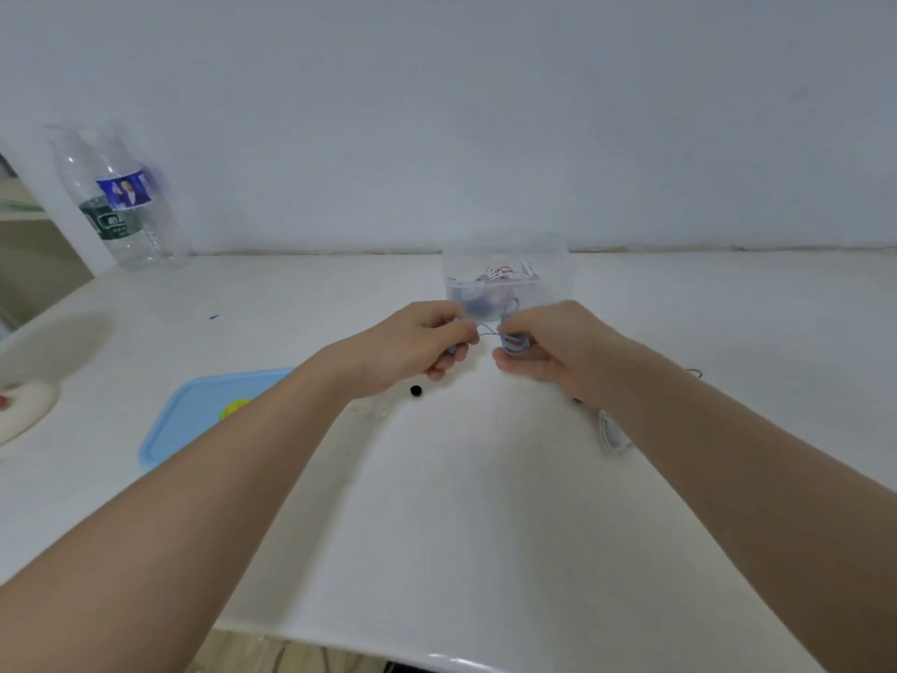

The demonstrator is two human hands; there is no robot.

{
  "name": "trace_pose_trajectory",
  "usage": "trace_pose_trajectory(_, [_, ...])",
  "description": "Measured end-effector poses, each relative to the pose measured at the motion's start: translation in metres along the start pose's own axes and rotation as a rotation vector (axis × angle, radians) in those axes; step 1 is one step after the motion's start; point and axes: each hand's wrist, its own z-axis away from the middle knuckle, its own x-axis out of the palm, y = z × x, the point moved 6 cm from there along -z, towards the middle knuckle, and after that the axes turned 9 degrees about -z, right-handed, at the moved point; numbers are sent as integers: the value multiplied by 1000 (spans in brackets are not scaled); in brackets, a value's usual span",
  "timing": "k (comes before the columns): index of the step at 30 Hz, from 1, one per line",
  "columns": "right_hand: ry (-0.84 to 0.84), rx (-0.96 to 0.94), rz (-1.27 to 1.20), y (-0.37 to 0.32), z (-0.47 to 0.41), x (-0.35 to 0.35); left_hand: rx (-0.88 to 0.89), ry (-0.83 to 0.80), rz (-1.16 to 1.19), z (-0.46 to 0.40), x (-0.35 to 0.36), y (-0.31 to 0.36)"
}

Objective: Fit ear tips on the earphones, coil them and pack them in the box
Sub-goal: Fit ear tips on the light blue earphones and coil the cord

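Blue earphones (512,343) are held above the white table (461,502) between both hands. My right hand (548,349) grips a small coil of the blue cable. My left hand (417,344) pinches the cable's other end, and a short stretch of wire runs taut between the two hands. Just behind them stands a clear plastic box (505,276) with several earphones and wires inside. A small black ear tip (416,391) lies on the table below my left hand.
A light blue tray (194,420) with a yellow-green item (234,409) lies at the left, partly under my left forearm. A white cable (612,432) lies by my right forearm. Clear water bottles (116,201) stand at the back left. A white fan base (24,410) sits at the left edge.
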Motion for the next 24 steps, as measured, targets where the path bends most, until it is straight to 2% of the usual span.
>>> trace_pose_trajectory(2, [110,-84,384,7,-4,-6,-19,36,-12,-3,-4,-8])
trace_pose_trajectory(4, [207,-389,728,1,0,-2,-23,57,-11,-9,-8,-13])
trace_pose_trajectory(6, [137,-723,704,-3,15,13,-13,58,17,-15,-10,-15])
trace_pose_trajectory(7, [44,-780,651,-1,20,21,-11,59,34,-18,-12,-15])
trace_pose_trajectory(9, [-131,-742,639,11,19,37,-19,70,59,-24,-15,-19])
trace_pose_trajectory(11, [-182,-683,638,21,12,41,-35,87,49,-26,-18,-23])
trace_pose_trajectory(14, [-142,-641,618,29,0,37,-51,95,24,-26,-19,-29])
trace_pose_trajectory(17, [-64,-725,659,29,-8,36,-22,92,-34,-28,-20,-29])
trace_pose_trajectory(20, [12,-819,686,26,-9,33,20,153,-46,-29,-26,-28])
trace_pose_trajectory(24, [23,-769,652,24,-10,27,44,275,-7,-30,-35,-35])
